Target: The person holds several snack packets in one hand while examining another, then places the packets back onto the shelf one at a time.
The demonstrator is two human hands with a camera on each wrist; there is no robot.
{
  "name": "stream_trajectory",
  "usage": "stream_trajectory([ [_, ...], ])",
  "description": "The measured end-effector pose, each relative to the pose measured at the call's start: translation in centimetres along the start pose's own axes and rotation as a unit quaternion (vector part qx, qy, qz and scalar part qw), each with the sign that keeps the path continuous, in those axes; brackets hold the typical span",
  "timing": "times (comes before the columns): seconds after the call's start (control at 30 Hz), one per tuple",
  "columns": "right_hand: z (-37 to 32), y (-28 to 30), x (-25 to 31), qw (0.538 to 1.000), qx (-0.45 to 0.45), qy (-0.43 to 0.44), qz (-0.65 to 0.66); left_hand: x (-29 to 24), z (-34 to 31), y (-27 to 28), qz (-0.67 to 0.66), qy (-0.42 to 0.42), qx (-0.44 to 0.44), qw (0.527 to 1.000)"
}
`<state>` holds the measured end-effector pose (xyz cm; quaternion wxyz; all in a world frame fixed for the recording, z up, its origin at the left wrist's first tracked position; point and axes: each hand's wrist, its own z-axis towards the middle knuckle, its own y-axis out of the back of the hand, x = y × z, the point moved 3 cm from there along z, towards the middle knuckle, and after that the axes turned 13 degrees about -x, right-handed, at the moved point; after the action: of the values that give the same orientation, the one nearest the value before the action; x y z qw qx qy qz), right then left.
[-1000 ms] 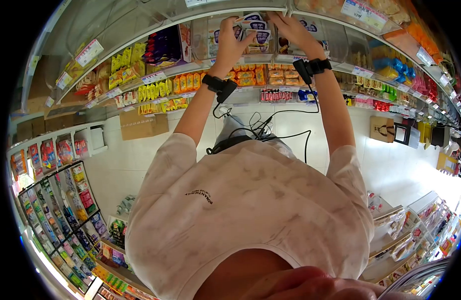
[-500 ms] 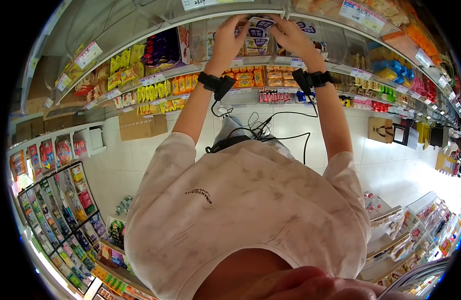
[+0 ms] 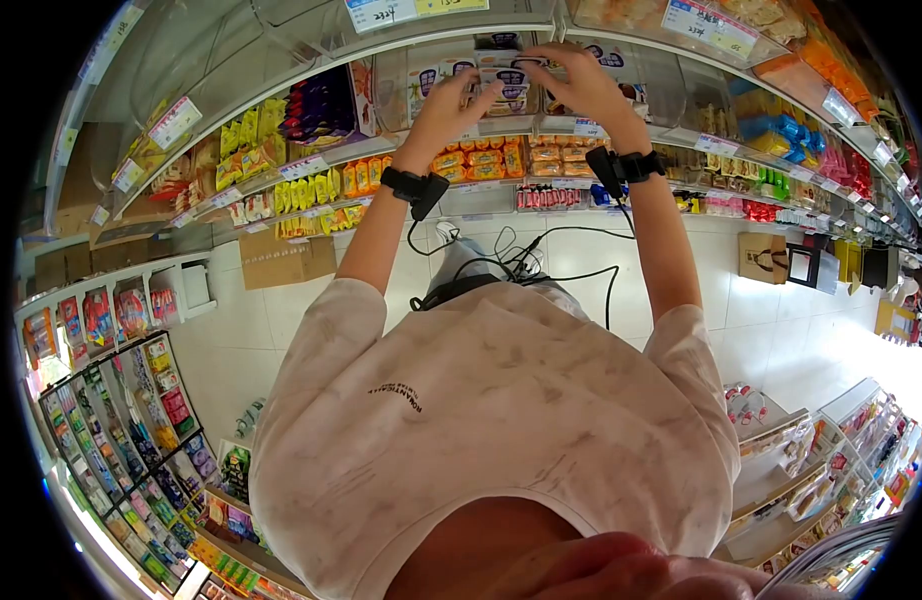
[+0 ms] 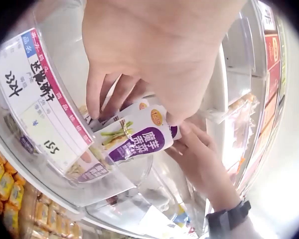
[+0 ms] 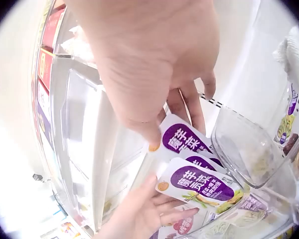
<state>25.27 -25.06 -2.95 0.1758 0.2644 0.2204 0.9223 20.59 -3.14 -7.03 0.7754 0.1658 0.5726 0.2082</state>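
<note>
"What is the far shelf (image 3: 671,133) carrying?"

"A clear bin (image 3: 389,95). On the left, the left hand (image 3: 443,115) is reaching in, its grip forming a wide curve."

"And the right hand (image 3: 589,95)?"

"Its grip is holding one of the white-and-purple packets (image 5: 204,184). They are leaning together in the bin, between both hands."

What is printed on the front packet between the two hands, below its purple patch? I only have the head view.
Observer: The right wrist view shows green vegetables pictured on the front packet.
Operator: Where is the left thumb?
Observer: The left hand has its thumb tip at that packet's end, beside a round orange logo.
Operator: And the right thumb?
Observer: The right hand has its thumb over one corner of the rear packet, partly covering another orange logo.
</note>
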Motion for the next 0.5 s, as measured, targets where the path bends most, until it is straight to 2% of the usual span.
stream_trajectory([
  [0.07,-0.1,0.2,-0.6,0.997,0.042,-0.060,0.000,-0.5,-0.4,-0.1,0.002,-0.028,-0.015,0.999],
  [0.2,0.7,-0.6,0.5,0.998,0.032,-0.040,0.029,0.6,-0.3,-0.4,0.044,-0.043,0.004,0.998],
  [0.3,0.2,-1.8,-0.5,0.999,0.030,-0.001,-0.022,1.6,0.1,-0.4,0.089,-0.106,-0.087,0.986],
  [0.37,-0.9,-2.4,-2.1,0.994,0.022,0.028,-0.101,1.6,0.9,-0.2,0.112,-0.159,-0.086,0.977],
  [0.5,-2.2,-1.9,-1.0,0.992,0.013,0.012,-0.124,1.3,3.3,-0.5,0.126,-0.229,-0.040,0.964],
])
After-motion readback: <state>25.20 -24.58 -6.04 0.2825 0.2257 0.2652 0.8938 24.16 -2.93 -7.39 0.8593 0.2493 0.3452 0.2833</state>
